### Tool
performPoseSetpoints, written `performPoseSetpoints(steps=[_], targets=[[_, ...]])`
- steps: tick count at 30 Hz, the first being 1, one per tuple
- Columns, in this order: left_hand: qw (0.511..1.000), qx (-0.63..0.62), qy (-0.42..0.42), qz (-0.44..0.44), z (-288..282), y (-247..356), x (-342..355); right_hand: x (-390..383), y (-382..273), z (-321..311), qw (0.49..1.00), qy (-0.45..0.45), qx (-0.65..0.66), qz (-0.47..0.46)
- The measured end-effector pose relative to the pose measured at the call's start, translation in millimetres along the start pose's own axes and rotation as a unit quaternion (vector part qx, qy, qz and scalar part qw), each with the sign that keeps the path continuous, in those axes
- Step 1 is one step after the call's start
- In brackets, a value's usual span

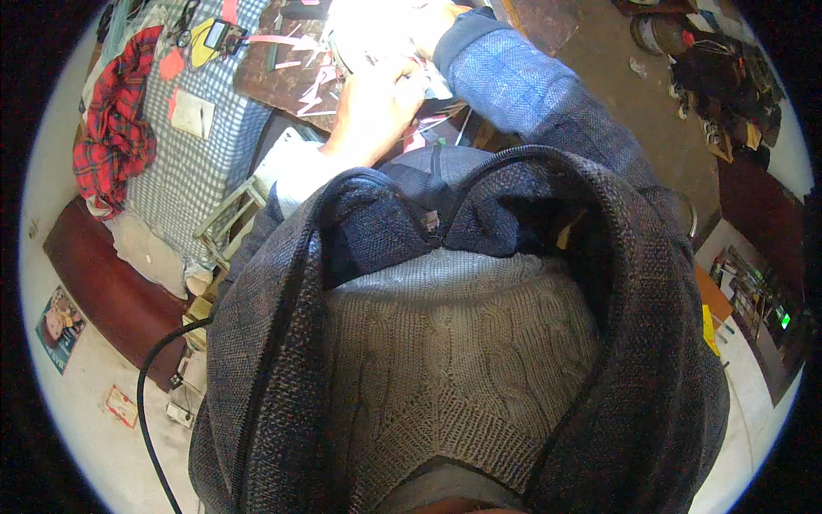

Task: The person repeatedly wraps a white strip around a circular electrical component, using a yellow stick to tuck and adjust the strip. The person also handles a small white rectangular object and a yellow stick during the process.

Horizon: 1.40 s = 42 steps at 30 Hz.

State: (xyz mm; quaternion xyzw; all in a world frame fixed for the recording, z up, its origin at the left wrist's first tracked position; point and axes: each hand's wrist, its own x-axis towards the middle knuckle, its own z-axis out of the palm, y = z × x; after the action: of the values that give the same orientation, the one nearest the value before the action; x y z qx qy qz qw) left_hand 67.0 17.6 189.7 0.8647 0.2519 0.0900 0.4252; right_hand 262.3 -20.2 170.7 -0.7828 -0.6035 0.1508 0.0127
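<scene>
My left hand [385, 98] is curled over the front of a dark brown worktable [257, 73], its fingers closed. Whatever they hold is lost in glare, though a pale grey piece [438, 83] shows right beside them. My right hand [435, 27] reaches in from the right, just beyond the left one. Strong light washes out its fingers and the white shape between the hands. Thin pink and white strips [318, 90] lie scattered on the tabletop to the left of my left hand.
On the left, a table with a checked cloth [167, 163] carries a red plaid garment [116, 120], a notepad [192, 115] with a pen, and a small dark device [226, 37]. A dark heap [728, 81] lies on the floor at right. A brown bench [116, 287] stands at lower left.
</scene>
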Motion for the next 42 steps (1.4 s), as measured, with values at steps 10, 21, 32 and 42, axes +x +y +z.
performPoseSetpoints(steps=[10,21,32,42], targets=[[1.000,0.003,-0.008,-0.010,-4,8,1,3,-4,1,1.000,-0.009,-0.004,-0.006],[0.995,-0.025,-0.048,-0.085,-7,8,1,11,-8,2,1.000,-0.023,-0.012,-0.014],[0.998,0.058,0.006,0.016,-7,10,-4,21,-10,10,0.997,-0.056,-0.040,-0.019],[0.955,0.188,0.197,0.118,-69,-13,5,-2,1,-22,0.988,-0.092,-0.115,-0.040]])
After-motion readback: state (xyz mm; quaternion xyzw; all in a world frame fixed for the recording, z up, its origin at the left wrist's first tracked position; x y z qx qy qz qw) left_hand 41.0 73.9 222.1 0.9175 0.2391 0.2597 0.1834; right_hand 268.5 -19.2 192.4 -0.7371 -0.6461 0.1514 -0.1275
